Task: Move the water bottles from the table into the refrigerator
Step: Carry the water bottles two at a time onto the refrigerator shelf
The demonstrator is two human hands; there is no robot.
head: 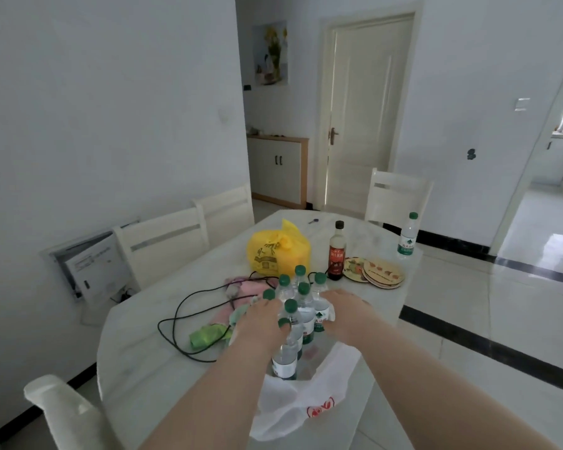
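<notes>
Several clear water bottles [301, 306] with green caps and green labels stand clustered on the white table [150, 345], partly inside a white plastic bag [309, 404]. My left hand [257, 323] wraps the left side of the cluster, fingers on the nearest bottle [285, 358]. My right hand [345, 311] presses against the cluster's right side. One more water bottle [407, 237] stands alone at the table's far right edge. No refrigerator is in view.
A yellow bag [275, 250], a dark sauce bottle [337, 253], round coasters [376, 272], a black cable [189, 306] and pink and green cloths [208, 332] lie on the table. White chairs [163, 241] stand around it. A closed door [364, 118] is behind.
</notes>
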